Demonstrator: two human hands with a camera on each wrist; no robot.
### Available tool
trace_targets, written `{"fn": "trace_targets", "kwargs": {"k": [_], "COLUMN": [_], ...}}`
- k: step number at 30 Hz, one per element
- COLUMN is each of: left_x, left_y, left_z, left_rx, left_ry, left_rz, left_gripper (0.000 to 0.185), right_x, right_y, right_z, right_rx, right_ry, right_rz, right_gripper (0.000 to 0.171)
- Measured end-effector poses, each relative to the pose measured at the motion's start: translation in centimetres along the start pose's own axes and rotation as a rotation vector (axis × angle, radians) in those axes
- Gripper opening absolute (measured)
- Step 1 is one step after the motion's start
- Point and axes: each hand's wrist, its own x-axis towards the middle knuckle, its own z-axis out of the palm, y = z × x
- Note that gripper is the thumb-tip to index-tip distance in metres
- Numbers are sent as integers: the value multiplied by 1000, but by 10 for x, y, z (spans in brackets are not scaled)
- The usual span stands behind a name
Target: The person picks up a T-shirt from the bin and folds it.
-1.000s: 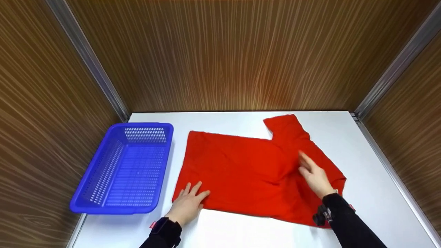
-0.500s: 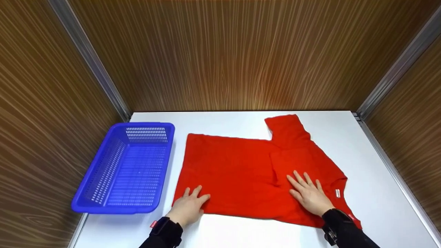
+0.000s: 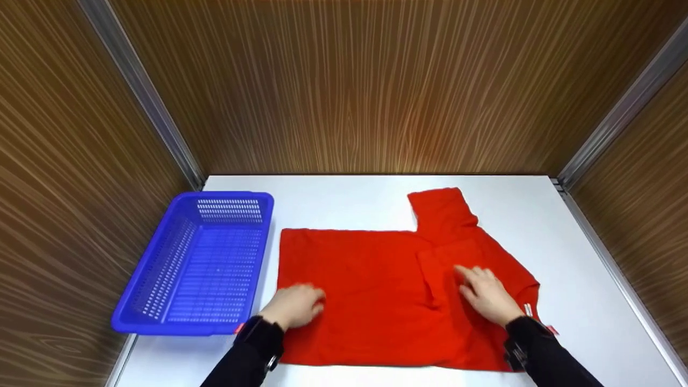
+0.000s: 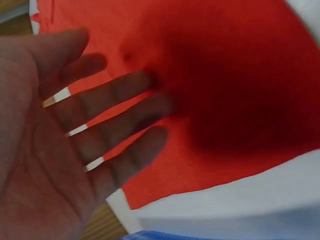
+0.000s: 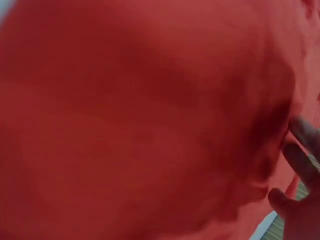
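Note:
A red T-shirt (image 3: 365,290) lies flat on the white table, its hem to the left and its neck with a white tag to the right. One sleeve (image 3: 442,207) points toward the back wall; a flap of fabric lies folded over the chest. My left hand (image 3: 295,305) is over the hem end. In the left wrist view its fingers (image 4: 125,90) extend fairly straight over the fabric, gripping nothing. My right hand (image 3: 488,295) is at the chest near the neck, fingers slightly bent, fingertips at the cloth. Whether they press it, I cannot tell.
A blue plastic basket (image 3: 263,258) with slotted sides stands left of the shirt, close to my left forearm. Wood-grain panels (image 3: 344,86) enclose the white table (image 3: 344,201) at the back and on both sides.
The shirt has slid toward me, and its hem edge now lies straighter. The left hand has shifted slightly with it. The right hand's spread fingers have drawn in and bent a little.

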Motion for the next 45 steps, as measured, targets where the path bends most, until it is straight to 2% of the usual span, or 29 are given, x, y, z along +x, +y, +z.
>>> {"fn": "trace_targets", "kwargs": {"k": [2,4,6,9,11,15,18,22,25,27,29,31,33,35,38,39,42,45], "left_x": [14,26,36,46,48,49,46,43,42,41,40,39,39,39,41,42,44,46], "left_y": [-8,-15,-21,-30,-35,-41,-43,-44,-44,-44,-45,-44,-44,-44,-44,-44,-43,-42], "left_z": [4,7,8,8,8,9,10,11,11,11,10,8,7,6,8,8,10,12], "left_rx": [-1,-25,-68,-129,-143,-123,-120,-131,-105,-94,-97,-98,-84,-58,-35,-42,-68,-56], "left_ry": [92,172,210,207,169,142,150,145,189,223,225,205,180,175,181,191,224,249], "left_rz": [-33,-79,-139,-231,-288,-354,-382,-391,-364,-344,-330,-319,-313,-308,-313,-318,-334,-316], "left_gripper": [31,38,45,54,58,68,74,68,53,44,38,37,37,38,41,42,45,31], "right_x": [10,19,26,33,37,43,45,47,48,49,50,51,54,57,59,58,57,54], "right_y": [1,1,3,3,3,1,-3,-4,-2,-1,-1,-2,-4,-4,-3,-2,2,7], "right_z": [0,0,1,1,0,-1,2,9,13,14,12,9,6,3,2,2,5,8], "right_rx": [-17,-34,-41,-41,-51,-120,-171,-175,-151,-110,-34,27,55,46,6,0,-7,12], "right_ry": [1,-35,-85,-169,-189,-180,-175,-88,-4,-26,-102,-152,-163,-115,-32,-8,52,77], "right_rz": [32,70,110,185,207,185,164,139,82,66,92,146,189,194,166,153,131,183], "right_gripper": [50,55,62,68,72,76,73,51,27,20,18,25,36,33,14,16,40,58]}}
